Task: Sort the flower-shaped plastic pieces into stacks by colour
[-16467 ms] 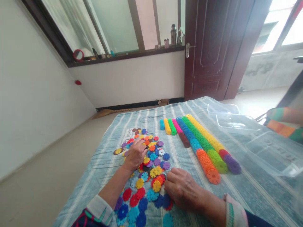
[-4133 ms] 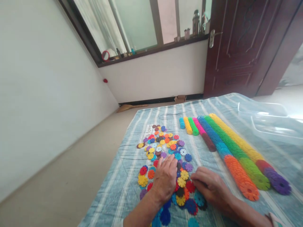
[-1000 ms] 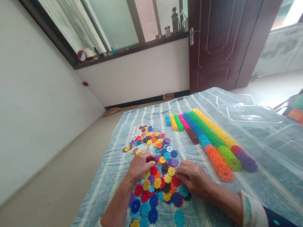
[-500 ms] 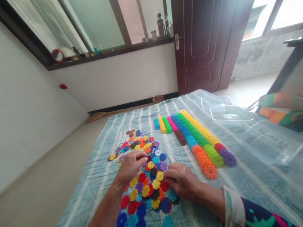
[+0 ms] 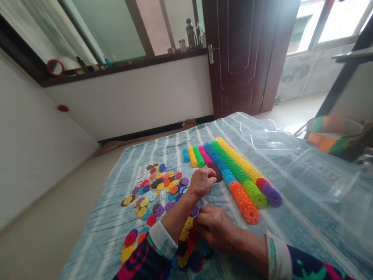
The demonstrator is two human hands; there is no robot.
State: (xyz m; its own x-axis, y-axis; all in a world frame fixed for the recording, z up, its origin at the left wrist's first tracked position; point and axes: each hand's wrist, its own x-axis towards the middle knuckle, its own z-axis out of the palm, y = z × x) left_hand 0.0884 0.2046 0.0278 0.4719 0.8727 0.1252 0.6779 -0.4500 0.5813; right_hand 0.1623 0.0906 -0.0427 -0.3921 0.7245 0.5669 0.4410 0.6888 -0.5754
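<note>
My left hand reaches over to the brown end of a short pink-and-brown row of notched plastic discs. Its thumb and fingers are pinched at that end on a brown disc, mostly hidden by the fingertips. Lower down, my right hand rests with curled fingers beside the loose pile; what it may hold is hidden. Loose discs in many colours lie scattered to the left, partly covered by my left forearm. Yellow discs lie right by my right fingertips.
Long rows of discs stand on edge, including an orange one, a green one and a yellow one. Clear plastic boxes sit at the right on the striped cloth. A dark red door stands behind.
My left hand has moved right from the loose discs to the brown end of the short row, bringing a dark brown disc. My right hand stays by the pile. The view has shifted slightly.
</note>
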